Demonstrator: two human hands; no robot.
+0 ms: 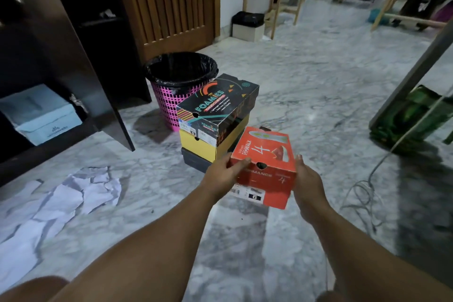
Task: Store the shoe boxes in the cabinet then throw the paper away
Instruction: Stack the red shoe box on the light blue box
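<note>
Both hands, left (224,174) and right (309,184), grip the orange box (266,167) mid-floor beside three stacked boxes (213,117); one pale box (40,115) sits in the cabinet (73,39), paper (73,193) still lies on the floor.

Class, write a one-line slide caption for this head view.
Both hands grip an orange shoe box beside stacked boxes.

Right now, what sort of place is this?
Probably a room in a home: marble-patterned floor, dark wooden cabinet holding a pale box, a lined pink waste basket, stacked shoe boxes.
</note>
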